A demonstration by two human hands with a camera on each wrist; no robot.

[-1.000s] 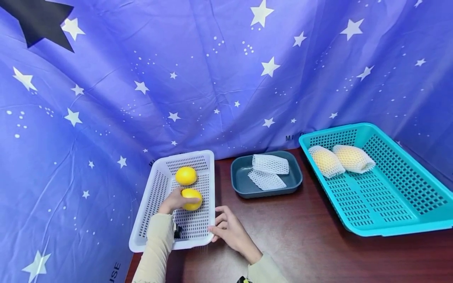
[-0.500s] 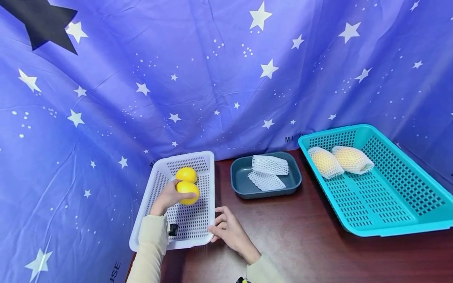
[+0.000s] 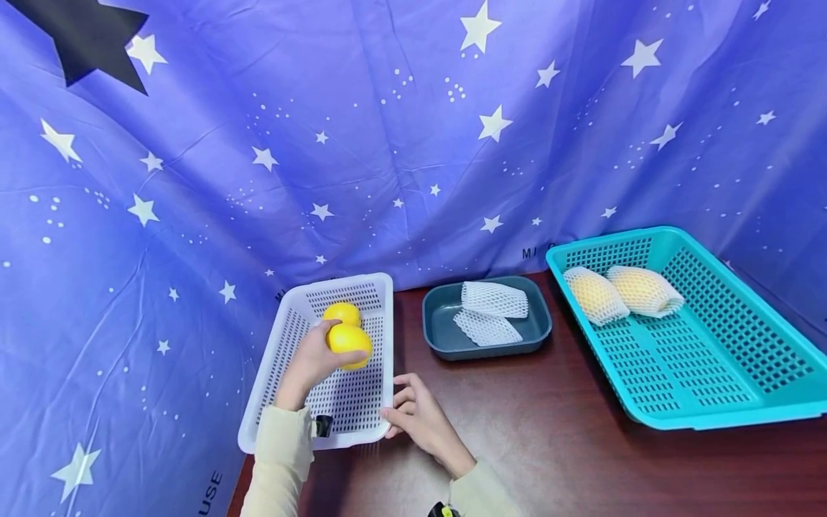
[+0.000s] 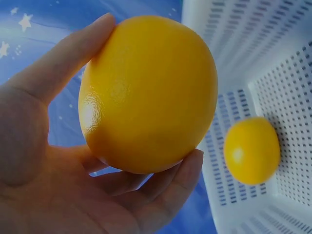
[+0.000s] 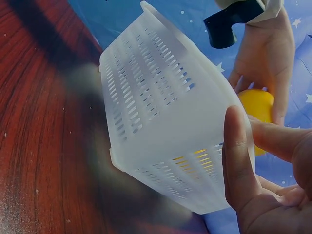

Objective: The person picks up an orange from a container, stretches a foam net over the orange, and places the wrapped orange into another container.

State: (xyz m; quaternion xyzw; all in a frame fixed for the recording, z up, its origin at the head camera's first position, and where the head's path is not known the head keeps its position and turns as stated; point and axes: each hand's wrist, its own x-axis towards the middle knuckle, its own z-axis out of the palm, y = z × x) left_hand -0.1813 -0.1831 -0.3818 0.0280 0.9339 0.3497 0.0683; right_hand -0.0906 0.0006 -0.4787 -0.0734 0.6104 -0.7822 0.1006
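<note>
My left hand (image 3: 315, 359) grips a yellow fruit (image 3: 349, 343) above the floor of the white basket (image 3: 388, 359). In the left wrist view, thumb and fingers wrap the held fruit (image 4: 148, 92), and a second yellow fruit (image 4: 252, 150) lies on the basket floor. From the head, that second fruit (image 3: 342, 312) is partly covered by the held one. My right hand (image 3: 423, 424) pinches the basket's near right corner between thumb and fingers; the right wrist view shows the right hand (image 5: 273, 180) at the rim of the basket (image 5: 170, 122).
A dark tray (image 3: 446, 354) right of the white basket holds two white foam nets (image 3: 494, 299). Farther right, a teal basket (image 3: 711, 424) holds two net-wrapped yellow fruits (image 3: 596, 296). Behind everything hangs a blue starry cloth (image 3: 388, 143).
My left hand has raised its fruit from the basket floor and moved it away from me, toward the other fruit. My right hand remains at the basket corner.
</note>
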